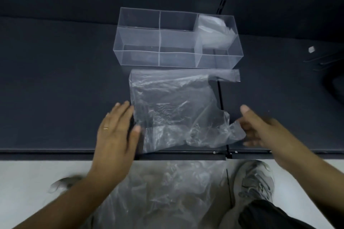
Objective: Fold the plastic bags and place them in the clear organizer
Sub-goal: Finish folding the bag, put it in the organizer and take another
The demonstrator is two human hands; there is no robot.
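Observation:
A clear plastic bag lies spread on the dark table, one handle strip reaching to the right near the organizer. My left hand lies flat with straight fingers on the bag's left edge. My right hand pinches the bag's crumpled lower right corner. The clear organizer stands just behind the bag; it has several compartments. A folded bag sits in its back right compartment. The other compartments look bare.
A heap of clear plastic bags lies on the floor below the table's front edge. My grey shoe stands to the right of it. A small white scrap and thin rods lie at the far right.

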